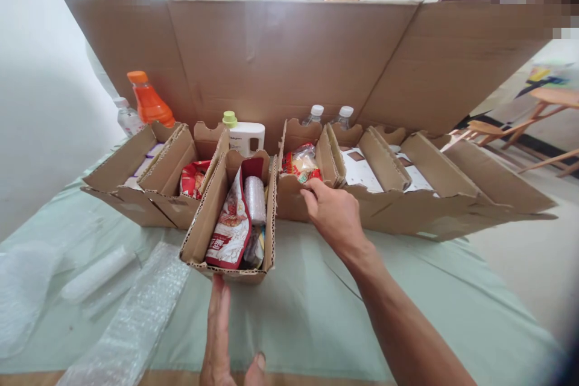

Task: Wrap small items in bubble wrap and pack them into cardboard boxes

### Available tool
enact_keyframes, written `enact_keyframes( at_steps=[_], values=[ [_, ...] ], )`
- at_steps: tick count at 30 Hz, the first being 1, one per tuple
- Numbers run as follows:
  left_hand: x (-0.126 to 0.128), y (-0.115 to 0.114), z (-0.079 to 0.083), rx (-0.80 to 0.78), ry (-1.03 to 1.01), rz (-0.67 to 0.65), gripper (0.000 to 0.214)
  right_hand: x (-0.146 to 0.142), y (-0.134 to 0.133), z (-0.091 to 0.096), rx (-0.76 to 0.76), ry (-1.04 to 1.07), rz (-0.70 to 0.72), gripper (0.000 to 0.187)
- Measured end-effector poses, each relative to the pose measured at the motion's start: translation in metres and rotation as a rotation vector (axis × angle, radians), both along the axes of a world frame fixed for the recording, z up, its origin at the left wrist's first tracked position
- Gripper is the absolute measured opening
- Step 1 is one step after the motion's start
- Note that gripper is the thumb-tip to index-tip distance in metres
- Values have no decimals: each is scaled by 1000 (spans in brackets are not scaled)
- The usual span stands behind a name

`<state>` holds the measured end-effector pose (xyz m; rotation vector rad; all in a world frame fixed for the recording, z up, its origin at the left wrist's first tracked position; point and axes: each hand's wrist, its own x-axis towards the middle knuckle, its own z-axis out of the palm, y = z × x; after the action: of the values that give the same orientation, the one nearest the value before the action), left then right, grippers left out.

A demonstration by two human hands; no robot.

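Note:
A narrow cardboard box [192, 241] stands forward of the row, holding a red-and-white food pouch [233, 223] and a bubble-wrapped cylinder [256, 199]. My left hand [220, 338] is at its front wall, fingers stretched upward and thumb apart; the fingertips appear to touch the box's lower front. To the right, my right hand [335, 214] is closed over the front rim of another cardboard box [292, 202]. Inside that box lie red and clear snack packets [302, 163]. The right fingertips are partly hidden behind the rim.
More cardboard boxes stand left and right, some with white cartons [360, 169]. Behind them are an orange bottle [151, 102], a white jug [246, 136] and a tall cardboard screen [289, 54]. Bubble wrap [145, 307] lies on the green cloth [312, 319]. People are beyond the screen.

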<state>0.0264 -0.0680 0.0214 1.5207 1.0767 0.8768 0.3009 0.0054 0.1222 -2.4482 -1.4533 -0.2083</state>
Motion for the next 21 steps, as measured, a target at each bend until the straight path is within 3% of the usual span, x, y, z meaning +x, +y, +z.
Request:
enact_keyframes(
  at_steps=[6, 11, 17, 21],
  values=[
    [20, 28, -13, 226, 72, -45, 110, 2, -41, -17, 278, -277, 311, 27],
    [32, 53, -34, 351, 164, -53, 110, 0, -63, -23, 433, -240, 561, 29],
    [40, 77, -54, 335, 202, -64, 113, 13, -70, -49, 388, -104, 579, 36],
    [52, 88, -52, 292, 221, -73, 109, 23, -66, -58, 344, -91, 575, 32]
  ],
)
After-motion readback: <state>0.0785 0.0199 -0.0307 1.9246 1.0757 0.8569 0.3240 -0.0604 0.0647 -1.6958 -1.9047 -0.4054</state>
